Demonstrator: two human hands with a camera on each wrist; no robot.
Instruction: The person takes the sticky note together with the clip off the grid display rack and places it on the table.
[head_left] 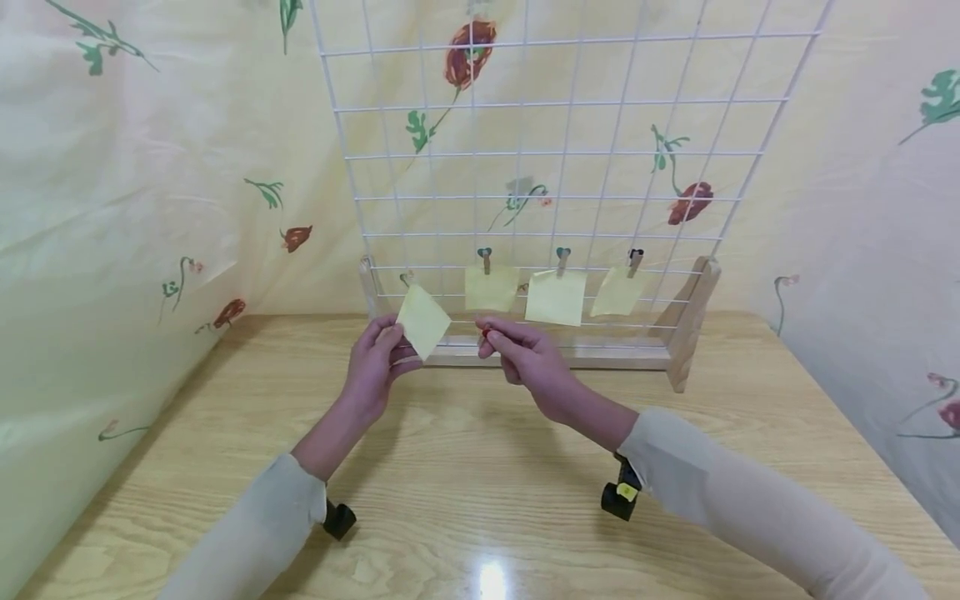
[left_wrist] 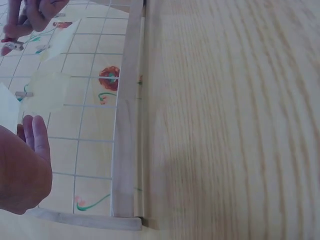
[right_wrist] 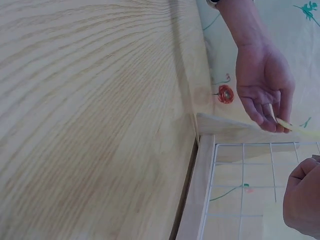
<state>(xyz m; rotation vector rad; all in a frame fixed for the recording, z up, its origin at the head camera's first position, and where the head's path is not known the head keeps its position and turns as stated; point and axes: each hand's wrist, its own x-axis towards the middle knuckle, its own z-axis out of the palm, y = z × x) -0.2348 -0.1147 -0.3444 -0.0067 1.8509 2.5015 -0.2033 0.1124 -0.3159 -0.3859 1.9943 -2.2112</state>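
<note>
My left hand [head_left: 369, 371] pinches a pale yellow paper note [head_left: 424, 323] by its edge, turned with a corner up, in front of the grid's lower left. In the right wrist view that note [right_wrist: 300, 131] is seen nearly edge-on. Between thumb and fingers, my right hand [head_left: 536, 362] pinches a small clothespin with a red decoration [head_left: 486, 333], mostly covered by the fingers; the left wrist view shows the clothespin [left_wrist: 15, 46] more fully. The two hands are apart. Behind them stands a white wire grid [head_left: 570, 154] in a wooden stand [head_left: 684, 333].
Three yellow notes hang on the grid: a left one [head_left: 491, 290], a middle one [head_left: 556, 298] and a right one [head_left: 617, 292]. Small wooden clothespins, such as the middle clothespin [head_left: 562, 262], hold them. Floral cloth [head_left: 187, 167] surrounds the wooden table [head_left: 465, 483].
</note>
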